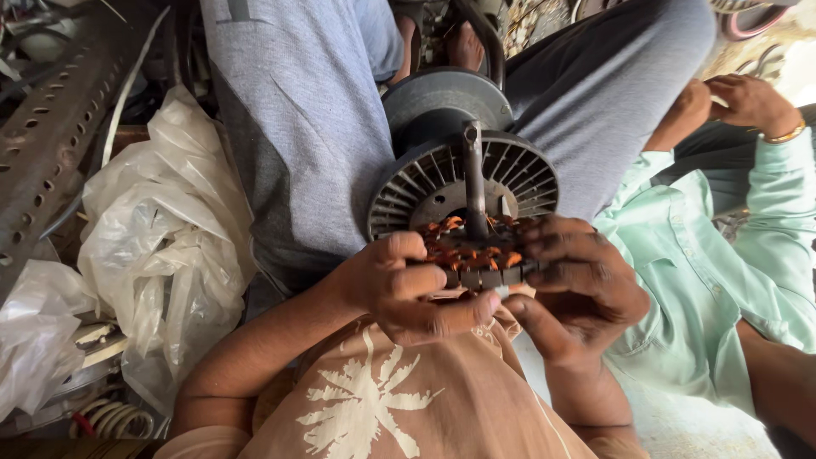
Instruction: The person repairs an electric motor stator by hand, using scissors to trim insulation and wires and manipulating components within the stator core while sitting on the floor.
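Both my hands hold a round motor stator with copper-coloured windings and a dark laminated rim. My left hand grips its left side, thumb underneath. My right hand wraps its right side, fingers on top. A grey metal shaft rises from the stator's middle. Just behind it stands a dark slotted metal disc and, beyond that, a grey round housing.
Crumpled clear plastic bags lie at the left beside a perforated metal strip. A person in grey trousers sits opposite. Another person in a mint green shirt sits at the right, hands raised.
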